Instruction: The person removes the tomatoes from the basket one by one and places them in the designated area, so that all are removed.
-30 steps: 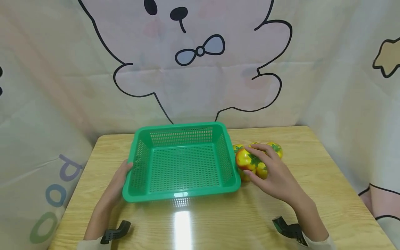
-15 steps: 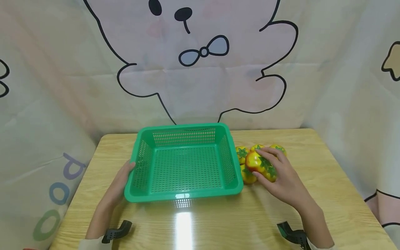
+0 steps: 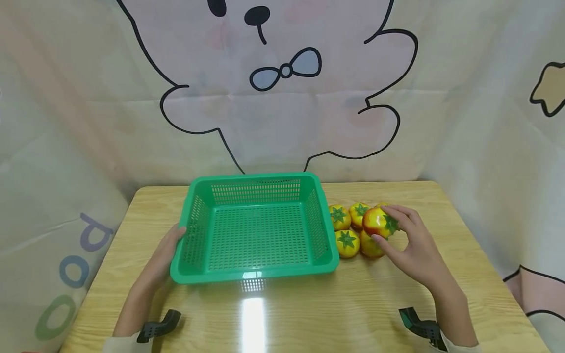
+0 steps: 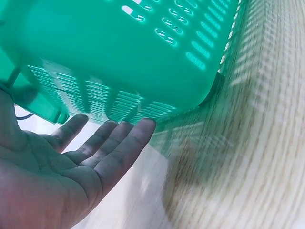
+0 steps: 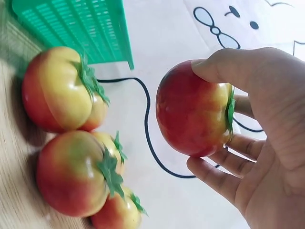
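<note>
My right hand (image 3: 415, 245) holds a red-and-yellow tomato (image 3: 375, 221) between thumb and fingers. In the right wrist view this tomato (image 5: 193, 112) is raised clear of the others, its green leafy top facing the palm. Several similar tomatoes (image 3: 347, 243) stand grouped under and beside it, leafy tops up; one at the back is mostly hidden by my right hand. To their left is a green plastic basket (image 3: 282, 271) with nothing inside. My left hand (image 3: 164, 252) grips its left side, thumb at the rim; in the left wrist view the fingers (image 4: 128, 150) extend along the outer wall.
The wooden table (image 3: 309, 314) carries the basket and tomatoes, with a bright reflection near its front. Behind it hangs a cloth backdrop (image 3: 282, 122) with a cartoon animal. Dark wrist straps (image 3: 159, 326) show on both forearms.
My right hand has moved rightward over the group with the tomato in its grasp, uncovering more of the tomatoes beside the basket. The left hand and basket have stayed in place.
</note>
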### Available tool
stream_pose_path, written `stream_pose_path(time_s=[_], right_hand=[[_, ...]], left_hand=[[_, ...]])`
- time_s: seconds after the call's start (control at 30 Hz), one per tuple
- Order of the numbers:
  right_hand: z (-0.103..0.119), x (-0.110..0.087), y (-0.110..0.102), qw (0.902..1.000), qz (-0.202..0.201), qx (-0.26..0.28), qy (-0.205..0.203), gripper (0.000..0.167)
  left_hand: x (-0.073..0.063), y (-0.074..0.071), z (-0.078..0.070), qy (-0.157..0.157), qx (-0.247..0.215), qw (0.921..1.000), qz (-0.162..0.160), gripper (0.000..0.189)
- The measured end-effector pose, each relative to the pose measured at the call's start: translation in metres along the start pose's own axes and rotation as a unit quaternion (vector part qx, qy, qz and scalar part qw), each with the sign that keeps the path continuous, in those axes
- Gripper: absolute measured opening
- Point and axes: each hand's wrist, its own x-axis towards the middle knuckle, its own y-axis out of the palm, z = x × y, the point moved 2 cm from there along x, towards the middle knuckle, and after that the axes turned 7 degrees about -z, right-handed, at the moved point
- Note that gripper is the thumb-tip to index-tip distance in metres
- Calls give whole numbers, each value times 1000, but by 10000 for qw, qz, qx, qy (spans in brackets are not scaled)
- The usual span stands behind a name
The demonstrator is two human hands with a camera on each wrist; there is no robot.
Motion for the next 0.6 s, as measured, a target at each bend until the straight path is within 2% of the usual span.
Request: stream_pose_path(time_s=[0.3, 0.6], right_hand=[[-12, -1, -14, 9992, 14, 72, 391, 70], [-27, -4, -18, 9983, 53, -85, 571, 67]], left_hand=[[-1, 1, -2, 63, 18, 10000, 6, 76], [-1, 2, -4, 113, -37, 9999, 8, 74]])
